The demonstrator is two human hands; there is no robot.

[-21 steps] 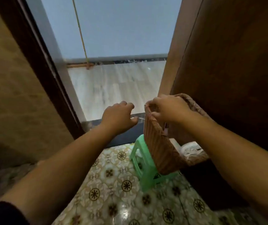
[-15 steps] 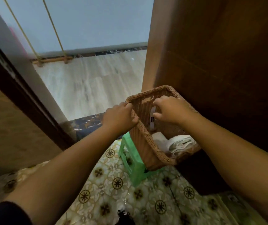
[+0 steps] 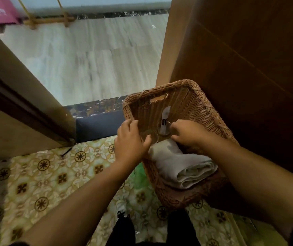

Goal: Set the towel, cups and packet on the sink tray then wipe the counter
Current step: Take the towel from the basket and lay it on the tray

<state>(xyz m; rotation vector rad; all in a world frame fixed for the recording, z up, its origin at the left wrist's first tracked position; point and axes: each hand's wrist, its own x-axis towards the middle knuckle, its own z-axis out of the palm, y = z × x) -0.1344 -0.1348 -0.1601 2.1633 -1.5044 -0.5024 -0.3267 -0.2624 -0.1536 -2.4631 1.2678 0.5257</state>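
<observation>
Only the head view to go on, looking down past both forearms at a wicker basket [image 3: 192,103] sitting just in front of a dark wooden door on the right, over a patterned tile floor [image 3: 41,176]. A bit of green, maybe a stool, peeks out under the basket's near-left side, but it's mostly hidden.

Inside the basket: a rolled pale towel [image 3: 183,166] lies at the near end. Just beyond it are two clear glass cups. One cup [image 3: 150,136] sits against the left wall, and the second cup [image 3: 165,129] is in the middle with a slim white packet [image 3: 165,115] standing up in it.

The left hand [image 3: 130,142] is curled over the basket's left rim with the thumb hooked around the near cup, so it looks like it's gripping that cup, though the glass is see-through and I can't be fully sure of the contact. The right hand [image 3: 188,133] is down inside with its fingers bent, right beside the second cup and touching the far end of the towel. I can't tell if it's actually closed on anything.

No sink tray or counter visible, so my guess is nothing's been set out yet and this is the unloading bit.

If it were me, I'd lift the cups straight up and keep the packet one upright so the packet doesn't flop out. Glass against wicker can snag, so I'd clear the rim before swinging away. The towel is soft and can come last.
</observation>
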